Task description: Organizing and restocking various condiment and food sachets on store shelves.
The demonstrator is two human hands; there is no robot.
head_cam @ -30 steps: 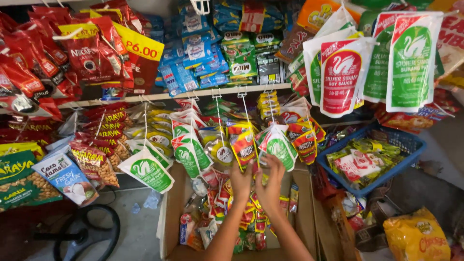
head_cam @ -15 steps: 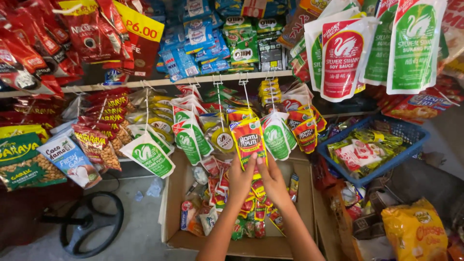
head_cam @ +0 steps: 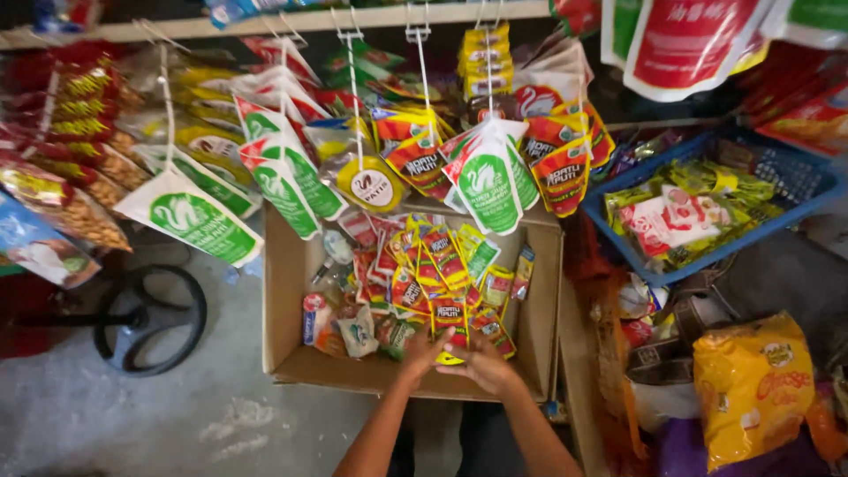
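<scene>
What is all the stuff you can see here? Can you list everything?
cardboard box: one, brown, on the floor in the middle.
sachets: many, red and yellow, heaped in the box.
green pouches: several, green and white, hanging above the box.
blue basket: one, right side, holding green and red packets.
yellow bag: one, lower right.
black stand: one, on the floor at left.
shelf: one, pale, along the top.
left hand: fingers on a sachet in the box.
right hand: beside it, touching the same sachet.
</scene>
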